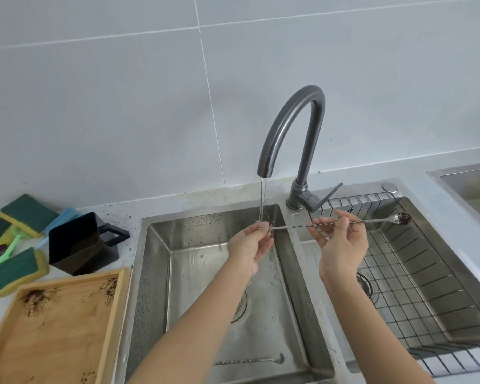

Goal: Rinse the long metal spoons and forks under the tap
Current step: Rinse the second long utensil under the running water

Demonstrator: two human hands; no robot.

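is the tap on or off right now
On. A thin stream of water falls from the tap spout into the left sink, landing at the left hand.

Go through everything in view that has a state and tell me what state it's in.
Tap: running, thin stream.
Held spoon: level, bowl still covered in dark grounds.
Left hand: pinching the spoon's end under the stream.
Right hand: pinching the spoon's twisted stem.
Second spoon: lying in the left sink.
Wooden tray: dirty with grounds.
Black container: tilted.

Head cam, looking down, close.
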